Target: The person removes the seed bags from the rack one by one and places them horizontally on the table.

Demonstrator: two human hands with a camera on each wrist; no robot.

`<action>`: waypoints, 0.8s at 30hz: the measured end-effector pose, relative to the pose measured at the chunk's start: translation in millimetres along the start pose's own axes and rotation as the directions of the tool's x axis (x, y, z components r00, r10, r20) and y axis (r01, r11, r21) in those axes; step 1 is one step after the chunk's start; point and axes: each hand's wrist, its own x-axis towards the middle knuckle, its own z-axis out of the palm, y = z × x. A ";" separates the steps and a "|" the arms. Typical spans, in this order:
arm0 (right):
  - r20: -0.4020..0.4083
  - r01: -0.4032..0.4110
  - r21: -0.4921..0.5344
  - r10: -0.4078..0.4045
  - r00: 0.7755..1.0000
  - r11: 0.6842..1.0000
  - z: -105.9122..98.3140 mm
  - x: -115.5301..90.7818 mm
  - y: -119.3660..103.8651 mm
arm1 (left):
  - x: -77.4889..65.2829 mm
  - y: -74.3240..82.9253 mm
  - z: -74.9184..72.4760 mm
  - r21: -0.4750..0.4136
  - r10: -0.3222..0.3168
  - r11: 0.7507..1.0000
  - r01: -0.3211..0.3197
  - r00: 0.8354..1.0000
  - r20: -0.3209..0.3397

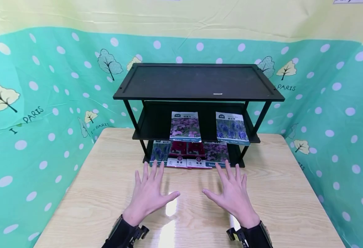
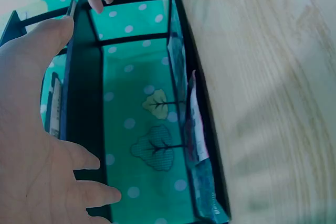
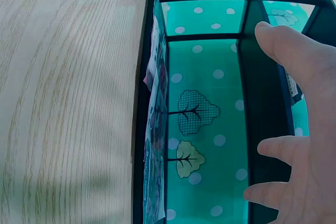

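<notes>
Both hands hover over the table in front of a black shelf rack (image 1: 200, 81), palms down in the head view. The left hand (image 1: 148, 193) has its fingers spread and holds nothing. Likewise spread and holding nothing is the right hand (image 1: 232, 194). On the middle shelf lie a pink-flower seed packet (image 1: 185, 126) and a blue-flower seed packet (image 1: 232, 128). The bottom shelf holds another blue-flower packet (image 1: 160, 151), two red-flower packets (image 1: 177, 153) side by side, and a second pink-flower packet (image 1: 217, 153). Fingertips overlap the bottom packets' front edge in view; contact cannot be told.
A small white strip (image 1: 217, 94) shows on the rack's top board. The wooden table (image 1: 293, 193) extends around the rack. Behind and on both sides hangs a green dotted cloth (image 1: 45, 120) with printed trees.
</notes>
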 end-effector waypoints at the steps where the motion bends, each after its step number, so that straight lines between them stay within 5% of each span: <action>1: 0.003 -0.003 0.001 0.003 1.000 1.000 0.0 -0.3 0.2 | -0.4 0.5 -2.0 0.001 0.000 1.000 0.000 1.000 -0.005; 12: 0.013 -0.006 0.001 0.006 1.000 1.000 -2.8 0.9 1.6 | 2.5 3.1 -34.7 -0.001 -0.018 1.000 0.018 0.999 -0.046; 24: 0.014 -0.020 -0.005 0.020 1.000 1.000 -3.6 -1.2 1.6 | 17.2 -15.7 -74.8 -0.022 -0.059 0.998 0.057 0.992 -0.115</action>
